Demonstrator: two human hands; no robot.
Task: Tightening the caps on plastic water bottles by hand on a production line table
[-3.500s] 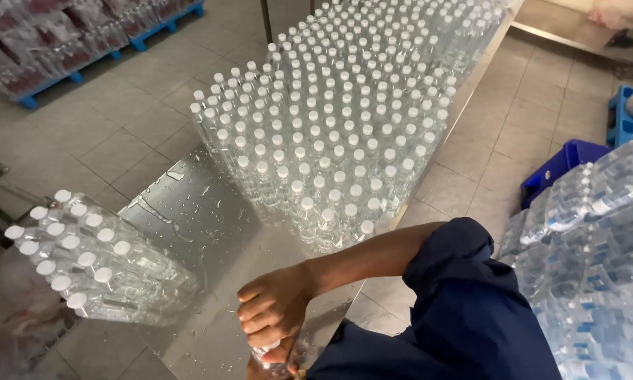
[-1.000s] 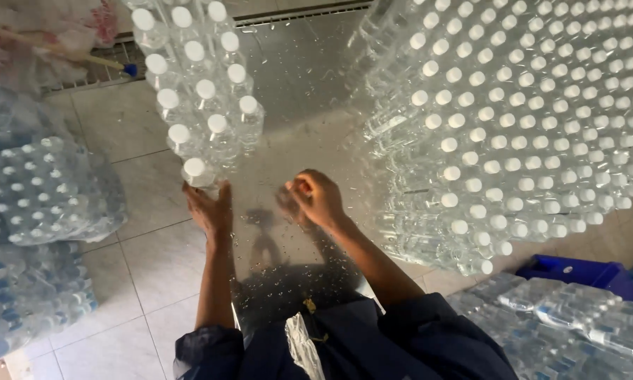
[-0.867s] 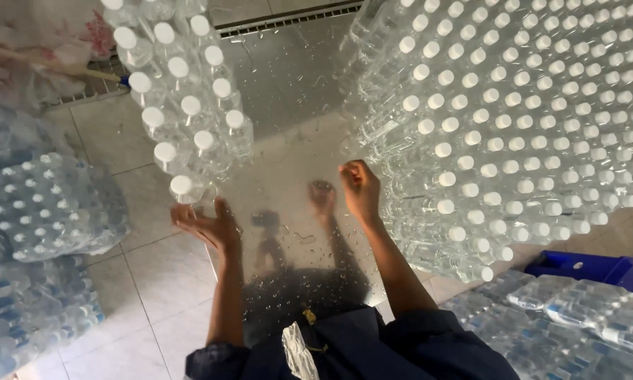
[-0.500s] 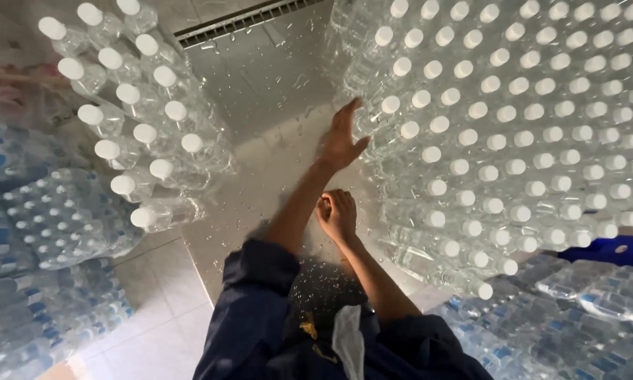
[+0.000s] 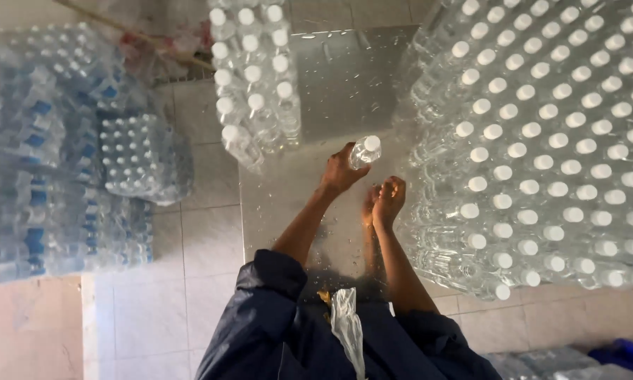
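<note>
Wet and shiny, the steel worktop (image 5: 330, 77) runs between tiled floor (image 5: 190, 281) on one side and a big block of bottles on the other. A clear bottle (image 5: 365, 150) with a white cap sits in the left hand (image 5: 342, 171), fingers wrapped round its body, above the worktop's middle. Just beside it the right hand (image 5: 389, 199) is curled loosely, holding nothing, resting on the wet metal. White-capped bottles (image 5: 541, 141) crowd the right edge; a smaller cluster (image 5: 253, 77) stands at the left edge. Wrapped packs (image 5: 63, 162) lie on the floor.
</note>
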